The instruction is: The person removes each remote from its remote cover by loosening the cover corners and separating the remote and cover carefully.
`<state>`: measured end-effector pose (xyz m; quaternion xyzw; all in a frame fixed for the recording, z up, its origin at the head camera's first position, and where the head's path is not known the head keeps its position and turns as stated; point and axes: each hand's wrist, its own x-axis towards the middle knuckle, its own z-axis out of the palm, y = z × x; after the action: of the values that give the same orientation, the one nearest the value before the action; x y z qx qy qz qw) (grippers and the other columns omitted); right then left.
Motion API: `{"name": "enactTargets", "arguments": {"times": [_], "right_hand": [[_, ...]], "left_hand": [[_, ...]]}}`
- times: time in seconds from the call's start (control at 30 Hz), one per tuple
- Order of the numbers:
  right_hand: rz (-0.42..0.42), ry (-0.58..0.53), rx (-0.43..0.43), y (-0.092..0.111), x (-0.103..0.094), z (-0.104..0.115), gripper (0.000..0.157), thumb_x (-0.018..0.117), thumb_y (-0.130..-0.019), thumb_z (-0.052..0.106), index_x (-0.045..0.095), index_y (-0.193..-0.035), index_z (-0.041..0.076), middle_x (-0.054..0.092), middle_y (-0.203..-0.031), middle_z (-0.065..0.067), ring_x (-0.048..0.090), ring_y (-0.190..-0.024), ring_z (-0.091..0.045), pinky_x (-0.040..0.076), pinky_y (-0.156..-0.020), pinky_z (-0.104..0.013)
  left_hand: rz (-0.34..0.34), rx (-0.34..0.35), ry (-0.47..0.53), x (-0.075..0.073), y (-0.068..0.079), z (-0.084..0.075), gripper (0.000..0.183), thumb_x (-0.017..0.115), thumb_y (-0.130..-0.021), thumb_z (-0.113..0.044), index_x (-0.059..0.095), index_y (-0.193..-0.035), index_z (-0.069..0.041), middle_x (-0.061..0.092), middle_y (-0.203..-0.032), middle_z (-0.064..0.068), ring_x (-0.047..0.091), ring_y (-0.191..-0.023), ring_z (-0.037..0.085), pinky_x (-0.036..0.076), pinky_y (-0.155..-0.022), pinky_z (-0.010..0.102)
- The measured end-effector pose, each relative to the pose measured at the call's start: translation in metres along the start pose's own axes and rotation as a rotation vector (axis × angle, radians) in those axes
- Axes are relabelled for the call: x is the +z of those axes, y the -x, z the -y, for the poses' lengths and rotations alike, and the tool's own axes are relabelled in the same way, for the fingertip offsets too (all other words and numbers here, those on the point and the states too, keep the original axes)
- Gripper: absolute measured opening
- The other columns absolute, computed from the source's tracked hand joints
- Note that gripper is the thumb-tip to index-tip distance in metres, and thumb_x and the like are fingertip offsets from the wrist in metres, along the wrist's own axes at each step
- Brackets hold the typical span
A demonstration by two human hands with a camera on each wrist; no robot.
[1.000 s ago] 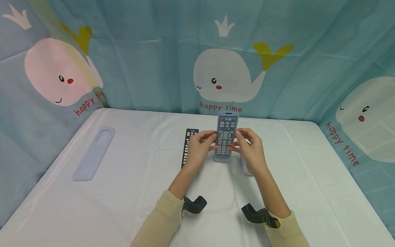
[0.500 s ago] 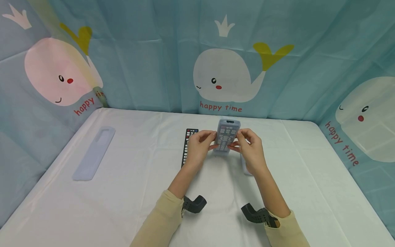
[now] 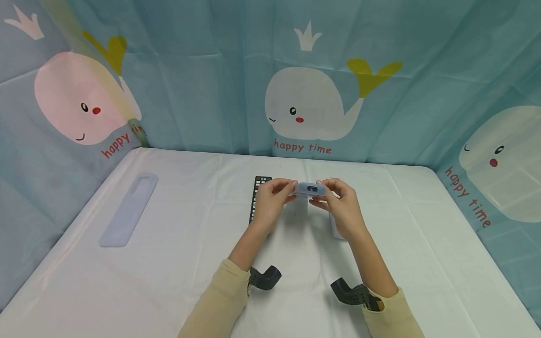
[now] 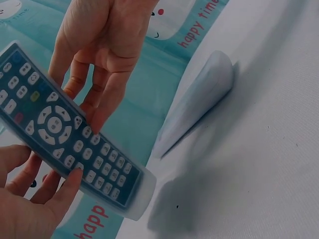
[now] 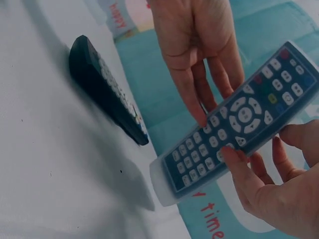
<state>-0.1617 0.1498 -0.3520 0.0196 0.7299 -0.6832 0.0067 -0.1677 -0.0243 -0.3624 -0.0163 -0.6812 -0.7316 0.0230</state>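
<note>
A remote control (image 3: 312, 189) in a translucent silicone cover is held up between both hands, tilted so its slotted end faces the head camera. My left hand (image 3: 270, 204) pinches one long edge and my right hand (image 3: 344, 209) the other. In the left wrist view the white-buttoned face of the remote (image 4: 55, 124) shows through the cover, whose pale end reaches past the keypad. Fingertips of both hands rest at the sides of the keys in the right wrist view. A black remote control (image 3: 256, 202) lies beside my left hand, partly hidden by it.
A pale, flat silicone cover (image 3: 128, 211) with an oblong slot lies on the left of the white table (image 3: 190, 281). Partly behind my right hand lies another pale, rounded object (image 4: 199, 99). A whale-printed curtain (image 3: 203, 94) stands behind the table.
The covered remote has tipped in my hands: its button face was toward the head camera, and now its slotted end is. Both hands stay in nearly the same place.
</note>
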Motion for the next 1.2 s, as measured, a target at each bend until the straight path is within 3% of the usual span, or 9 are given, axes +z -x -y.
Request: {"name": "enactTargets", "arguments": {"times": [0.2,0.43,0.67,1.2], "right_hand": [[0.010,0.023,0.005,0.0003,-0.0029,0.0019,0.030,0.061,-0.109,0.019,0.060,-0.120,-0.009,0.053,-0.127,-0.014,0.065,-0.104,-0.014,0.060,-0.094,-0.026],[0.016,0.076,0.016,0.0015,-0.0047,0.0014,0.024,0.067,-0.106,0.017,0.064,-0.121,-0.001,0.060,-0.126,-0.008,0.060,-0.113,-0.017,0.051,-0.106,-0.037],[0.052,0.078,-0.034,0.0017,-0.0063,-0.0020,0.028,0.068,-0.103,0.008,0.061,-0.126,-0.008,0.060,-0.128,-0.012,0.068,-0.102,-0.007,0.056,-0.090,-0.019],[0.101,0.077,-0.049,0.0015,-0.0071,-0.0033,0.038,0.066,-0.101,-0.002,0.057,-0.137,-0.011,0.055,-0.140,-0.021,0.068,-0.099,-0.005,0.057,-0.090,-0.017]], "left_hand": [[0.021,-0.001,-0.010,-0.0005,-0.0008,0.0012,0.022,0.071,-0.102,-0.009,0.074,-0.115,0.008,0.072,-0.116,0.020,0.074,-0.105,0.026,0.063,-0.090,0.029],[0.033,-0.008,-0.031,-0.0029,-0.0016,0.0022,0.024,0.071,-0.102,-0.009,0.073,-0.121,0.006,0.072,-0.123,0.019,0.073,-0.113,0.029,0.062,-0.092,0.031],[0.062,-0.015,-0.043,-0.0056,-0.0005,0.0021,0.029,0.071,-0.101,-0.007,0.071,-0.128,0.005,0.069,-0.132,0.019,0.070,-0.124,0.031,0.061,-0.098,0.035],[0.102,0.011,-0.102,-0.0074,0.0004,0.0042,0.041,0.072,-0.099,-0.004,0.064,-0.138,0.007,0.060,-0.147,0.021,0.060,-0.137,0.038,0.057,-0.104,0.040]]}}
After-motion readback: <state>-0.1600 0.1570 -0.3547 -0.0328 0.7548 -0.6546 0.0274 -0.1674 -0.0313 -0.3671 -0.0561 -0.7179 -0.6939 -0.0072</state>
